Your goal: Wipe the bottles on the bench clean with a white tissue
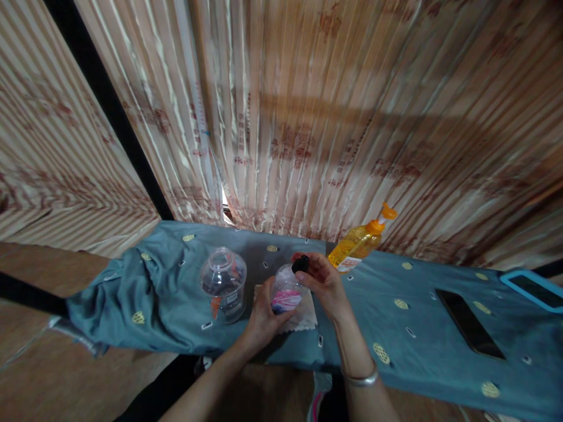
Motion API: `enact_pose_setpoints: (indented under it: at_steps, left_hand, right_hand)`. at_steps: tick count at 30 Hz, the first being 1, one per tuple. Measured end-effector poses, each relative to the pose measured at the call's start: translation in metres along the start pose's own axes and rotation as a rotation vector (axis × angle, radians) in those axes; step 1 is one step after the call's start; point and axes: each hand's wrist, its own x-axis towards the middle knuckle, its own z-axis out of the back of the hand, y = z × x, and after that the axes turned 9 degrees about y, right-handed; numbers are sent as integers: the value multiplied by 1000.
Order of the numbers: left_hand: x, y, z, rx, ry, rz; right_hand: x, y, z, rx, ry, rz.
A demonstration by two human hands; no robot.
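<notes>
My left hand (pixel 263 319) is wrapped round a small clear plastic container (pixel 287 298) with pink and blue-purple marking on its side. At the container's top, my right hand (pixel 326 282) pinches a small black rounded piece (pixel 301 265) that looks like a cap or knob. Whether that piece is fixed to the container I cannot tell. Under the container lies a pale cloth (pixel 307 319) with a wavy edge. To the left stands a larger clear plastic container (pixel 223 287) with a narrower neck and some orange marking.
A pump bottle of yellow-orange liquid (pixel 357 243) stands behind my right hand. Farther right lie a dark phone (pixel 470 323) and a blue-framed tablet-like object (pixel 534 290). Blue-green patterned cloth (pixel 396 334) covers the table. Striped curtains (pixel 299 146) hang behind, with a black pole (pixel 109 111) at left.
</notes>
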Motion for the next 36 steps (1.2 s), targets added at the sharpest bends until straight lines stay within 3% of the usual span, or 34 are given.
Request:
enact_pose_setpoints:
  at_steps: [3, 10, 17, 25, 31, 36]
  left_hand:
    - [0, 1, -1, -2, 1, -9]
    - [-1, 2, -1, 8, 7, -12]
    - [-1, -1, -2, 37, 14, -10]
    - [-1, 1, -2, 32, 5, -42]
    - [-1, 1, -1, 39, 33, -30]
    - [-2, 3, -1, 33, 21, -37]
  right_hand:
    - [0, -1, -1, 3, -64, -10]
    - [-4, 8, 4, -75, 72, -21]
    - [0, 1, 2, 11, -92, -11]
    - [-6, 11, 8, -122, 40, 1]
    - [-3, 1, 7, -181, -107, 53]
    - [-5, 7, 10, -211, 9, 43]
